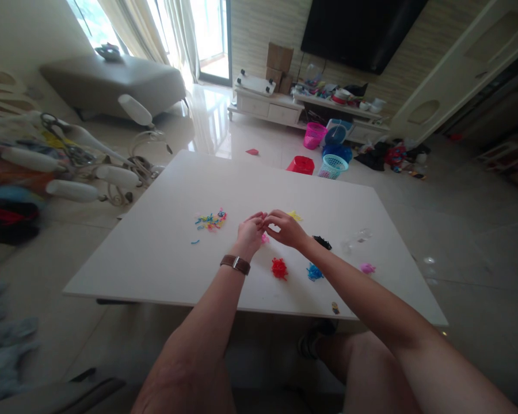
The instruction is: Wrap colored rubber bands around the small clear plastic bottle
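Observation:
Over the middle of the white table [155, 259], my left hand [251, 231] and my right hand [284, 228] meet at the fingertips. The left is half cupped, its fingers closed together; the right pinches with thumb and forefinger. Whatever is between them is too small to make out. Under the hands lies a partly hidden pink pile [265, 238] of small pieces. Close by are a red pile [279, 268], a blue pile [315, 271], a black pile [322, 242] and a yellow pile [294, 216]. A mixed-colour pile [211, 221] sits to the left.
A loose blue strip [195, 242] lies below the mixed pile. On the right are a clear plastic object [363, 235], a purple-pink pile [368, 268] and a small brown-yellow item [335, 307] near the front edge. Baskets [332, 167] stand on the floor beyond the table.

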A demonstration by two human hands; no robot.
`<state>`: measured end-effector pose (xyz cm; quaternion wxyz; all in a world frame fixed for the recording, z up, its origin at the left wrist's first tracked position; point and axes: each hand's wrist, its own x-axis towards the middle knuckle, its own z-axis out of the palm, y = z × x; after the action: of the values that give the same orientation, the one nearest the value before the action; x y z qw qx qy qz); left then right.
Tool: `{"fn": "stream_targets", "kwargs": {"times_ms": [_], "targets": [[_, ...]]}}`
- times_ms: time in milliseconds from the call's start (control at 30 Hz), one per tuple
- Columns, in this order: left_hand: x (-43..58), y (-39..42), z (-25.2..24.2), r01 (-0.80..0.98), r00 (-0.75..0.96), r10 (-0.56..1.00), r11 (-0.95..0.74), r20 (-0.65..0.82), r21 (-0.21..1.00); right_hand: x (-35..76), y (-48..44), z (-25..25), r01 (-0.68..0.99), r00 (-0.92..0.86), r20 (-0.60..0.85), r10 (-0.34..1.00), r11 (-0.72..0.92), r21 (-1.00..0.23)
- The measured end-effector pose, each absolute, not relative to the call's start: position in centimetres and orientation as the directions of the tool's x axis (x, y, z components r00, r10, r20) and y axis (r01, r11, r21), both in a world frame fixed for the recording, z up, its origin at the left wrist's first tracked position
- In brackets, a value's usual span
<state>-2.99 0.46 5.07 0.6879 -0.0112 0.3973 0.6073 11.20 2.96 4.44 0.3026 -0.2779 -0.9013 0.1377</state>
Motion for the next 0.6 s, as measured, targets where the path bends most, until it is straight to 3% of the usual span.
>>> {"fn": "stream_targets", "kwargs": {"times_ms": [300,600], "targets": [[-3.2,0.7,5.6,-0.851,0.007,0.808,0.314,-0.589,0.421,11.1,3.0,3.7,0.380,-0.705,0.471,0.530,0.844,-0.380],[-3.4,0.4,5.5,-0.872,0.036,0.806,0.313,-0.590,0.375,11.4,1.9,5.7,0.326,-0.675,0.405,0.617,0.742,-0.587]]}}
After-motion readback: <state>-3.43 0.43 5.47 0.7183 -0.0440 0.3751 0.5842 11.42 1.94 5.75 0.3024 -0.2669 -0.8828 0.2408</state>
